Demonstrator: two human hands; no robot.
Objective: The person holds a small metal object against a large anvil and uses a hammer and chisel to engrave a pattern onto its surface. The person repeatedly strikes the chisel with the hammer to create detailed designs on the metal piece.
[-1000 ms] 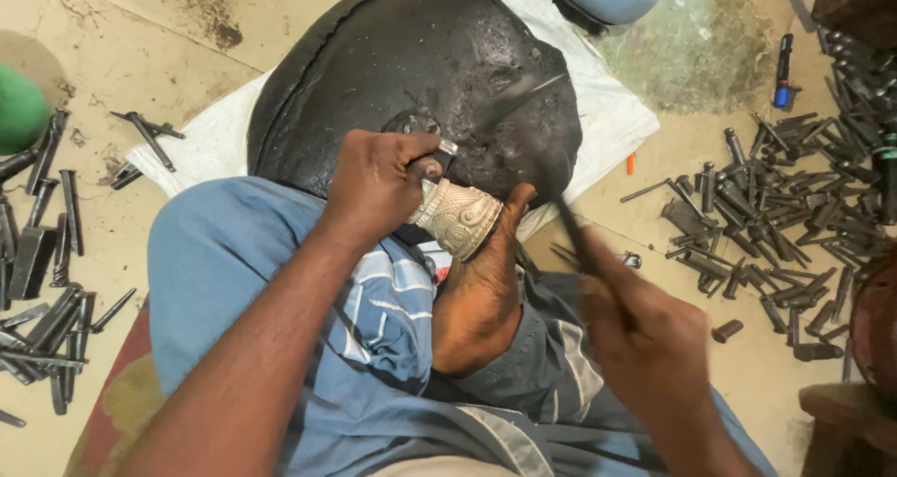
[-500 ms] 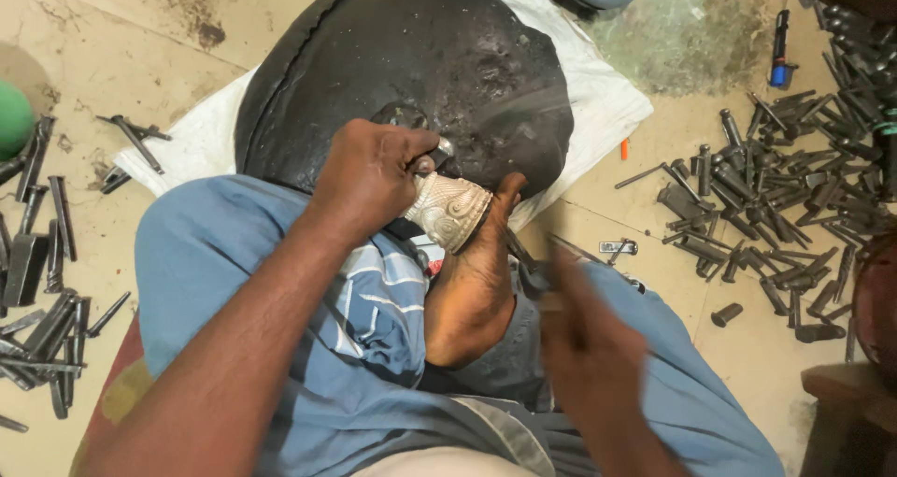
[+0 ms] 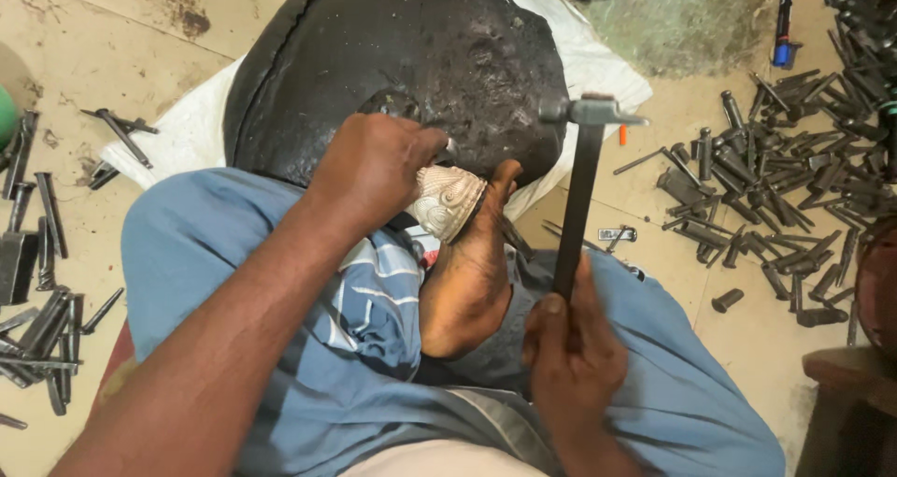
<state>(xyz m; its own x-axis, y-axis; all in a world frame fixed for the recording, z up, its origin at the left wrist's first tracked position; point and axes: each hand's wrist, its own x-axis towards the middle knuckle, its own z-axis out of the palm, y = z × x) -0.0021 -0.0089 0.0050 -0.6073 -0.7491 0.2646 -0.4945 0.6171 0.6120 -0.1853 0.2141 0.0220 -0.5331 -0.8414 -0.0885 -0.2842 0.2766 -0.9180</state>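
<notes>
My left hand [image 3: 374, 169] is closed around a thin metal punch [image 3: 451, 145], of which only the tip shows past my fingers. The tip rests by a small pale embossed metal piece [image 3: 448, 201]. My bare foot [image 3: 467, 281] presses that piece against the edge of a large black domed block [image 3: 411, 56]. My right hand [image 3: 570, 346] grips the dark handle of a hammer [image 3: 579, 187]. The hammer stands upright, its head [image 3: 590, 113] lifted to the right of the piece.
A white cloth [image 3: 598, 66] lies under the black block. Several dark metal punches are heaped on the floor at the right [image 3: 775, 178] and along the left edge [image 3: 37, 281]. A blue tool [image 3: 783, 28] lies at the top right.
The hammer was a blur swinging low near the embossed piece; now it is raised upright and sharp. My left hand and foot have kept their hold.
</notes>
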